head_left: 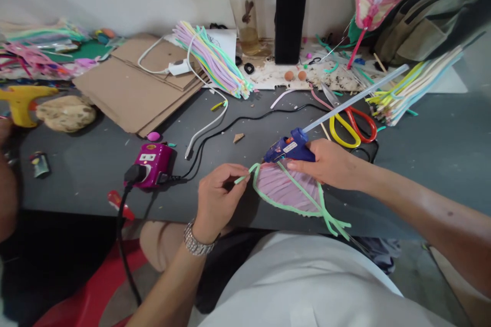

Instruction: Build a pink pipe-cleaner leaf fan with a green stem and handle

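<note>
My right hand (pixel 333 164) is closed around a blue glue gun (pixel 289 147) with a clear glue stick poking out behind; its nozzle points left at the tip of a leaf shape (pixel 286 189) made of lilac straws edged in green. The leaf lies at the near edge of the dark table (pixel 95 163). My left hand (pixel 217 199), with a metal watch at the wrist, pinches the free end of the green straw (pixel 245 176) at the leaf's tip.
A magenta power socket (pixel 153 163) with black cables sits left. Behind are cardboard sheets (pixel 141 82), a bundle of pastel straws (pixel 215 59), scissors (pixel 351 125), a phone (pixel 290 24), a bottle (pixel 243 5), more straws (pixel 414 87), a yellow glue gun (pixel 21 102). Another person's arm (pixel 5 184) is at the far left.
</note>
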Demonstrator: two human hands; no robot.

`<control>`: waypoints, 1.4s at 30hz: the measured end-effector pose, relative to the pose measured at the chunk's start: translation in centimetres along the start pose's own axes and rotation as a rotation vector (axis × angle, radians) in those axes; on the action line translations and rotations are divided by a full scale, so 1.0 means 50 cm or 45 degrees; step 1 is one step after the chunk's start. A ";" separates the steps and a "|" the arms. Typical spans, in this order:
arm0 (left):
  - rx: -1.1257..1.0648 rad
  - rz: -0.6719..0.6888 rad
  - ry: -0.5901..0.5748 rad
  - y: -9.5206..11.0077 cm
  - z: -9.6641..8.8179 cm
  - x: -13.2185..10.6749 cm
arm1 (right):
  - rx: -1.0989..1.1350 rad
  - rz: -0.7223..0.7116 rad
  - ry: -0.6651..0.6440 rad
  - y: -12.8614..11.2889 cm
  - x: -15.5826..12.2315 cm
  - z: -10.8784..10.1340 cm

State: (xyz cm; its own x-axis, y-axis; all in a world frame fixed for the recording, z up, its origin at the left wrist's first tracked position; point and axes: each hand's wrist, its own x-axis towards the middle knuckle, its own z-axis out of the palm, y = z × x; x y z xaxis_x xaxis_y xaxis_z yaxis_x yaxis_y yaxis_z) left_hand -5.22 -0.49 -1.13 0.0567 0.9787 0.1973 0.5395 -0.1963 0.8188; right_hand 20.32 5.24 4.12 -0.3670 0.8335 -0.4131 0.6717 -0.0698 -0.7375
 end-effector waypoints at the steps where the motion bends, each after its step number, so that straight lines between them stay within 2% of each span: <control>1: 0.003 0.008 0.003 0.000 0.000 0.000 | -0.009 -0.003 0.002 0.000 0.000 0.000; 8: 0.007 0.022 0.024 -0.003 0.002 -0.003 | -0.094 0.020 0.003 -0.008 -0.001 0.003; 20: -0.036 -0.011 0.012 -0.017 0.006 -0.007 | -0.079 0.023 -0.023 -0.010 -0.001 -0.001; 35: 0.000 0.012 0.031 -0.004 0.003 -0.002 | -0.205 -0.056 0.060 0.007 0.006 -0.009; 42: -0.049 0.036 0.023 -0.002 0.002 0.001 | -0.266 -0.021 0.119 -0.001 -0.005 -0.017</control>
State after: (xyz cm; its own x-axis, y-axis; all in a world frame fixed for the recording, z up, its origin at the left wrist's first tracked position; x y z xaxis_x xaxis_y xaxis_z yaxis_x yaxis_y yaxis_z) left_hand -5.15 -0.42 -1.25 0.0563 0.9716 0.2299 0.5053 -0.2263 0.8328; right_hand 20.90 5.48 4.73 -0.3244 0.8813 -0.3436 0.7885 0.0512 -0.6129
